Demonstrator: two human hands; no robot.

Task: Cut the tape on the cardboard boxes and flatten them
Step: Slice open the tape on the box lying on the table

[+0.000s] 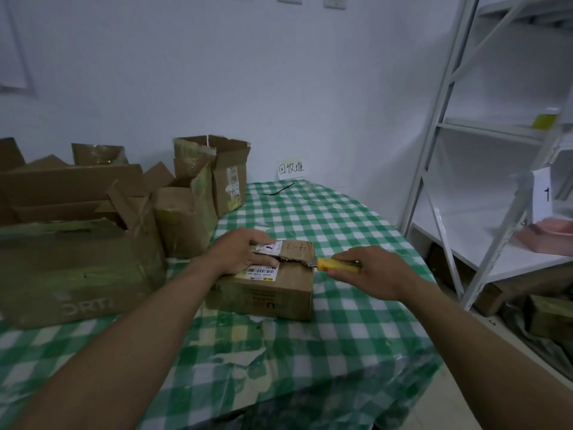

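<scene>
I see my left hand [240, 251] pressing flat-fingered on the small box [273, 294] (contents hidden), while my right hand [373, 273] grips the yellow knife [333, 264] at its top edge.

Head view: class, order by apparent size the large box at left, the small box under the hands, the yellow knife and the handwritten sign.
1. large box
2. small box
3. yellow knife and handwritten sign: these look alike, and the sign stands farther off, so they are left unranked.
</scene>
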